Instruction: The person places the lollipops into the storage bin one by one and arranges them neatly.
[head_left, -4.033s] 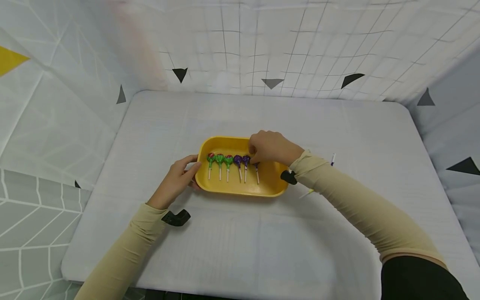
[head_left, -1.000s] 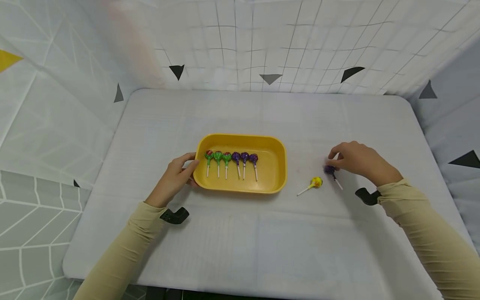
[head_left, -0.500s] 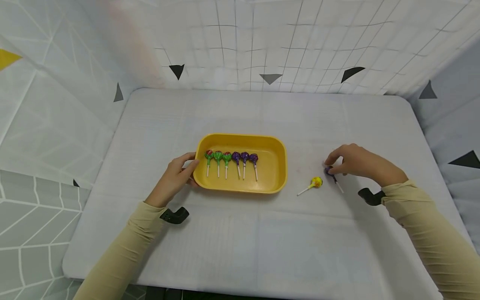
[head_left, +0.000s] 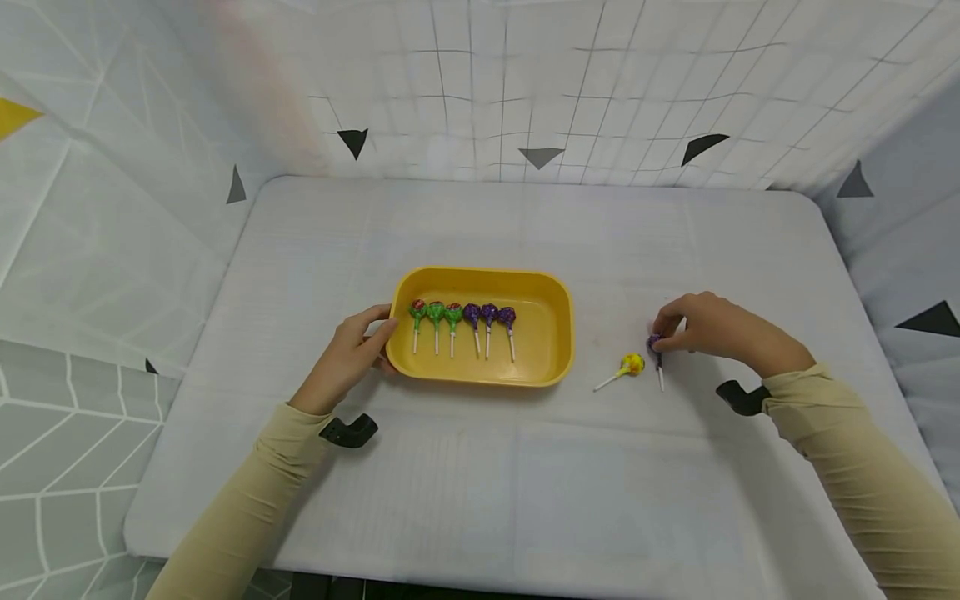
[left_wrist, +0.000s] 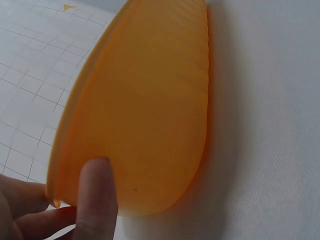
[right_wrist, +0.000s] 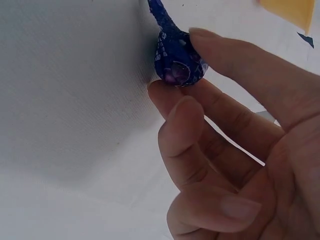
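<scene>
My left hand (head_left: 347, 357) holds the left end of a yellow tray (head_left: 551, 333), its fingers round the end wall; in the left wrist view one finger lies along the outer wall of the tray (left_wrist: 150, 100). In the tray, three green lollipops (head_left: 436, 312) and three purple lollipops (head_left: 489, 313) form a row, sticks toward me. Right of the tray my right hand (head_left: 716, 329) pinches a purple-wrapped lollipop (head_left: 655, 343) by its head, stick pointing toward me. The right wrist view shows thumb and fingertips on the wrapped lollipop (right_wrist: 179, 62).
A yellow lollipop (head_left: 632, 364) lies on the white-covered table (head_left: 480, 483), between the tray and my right hand. White patterned cloth (head_left: 570, 75) hangs at the back and sides. A black wrist mount (head_left: 351, 432) sits on each forearm.
My right hand has gone from the tray to the purple lollipop on the table at right and turned its stick to point straight toward me. My left hand has stayed at the tray.
</scene>
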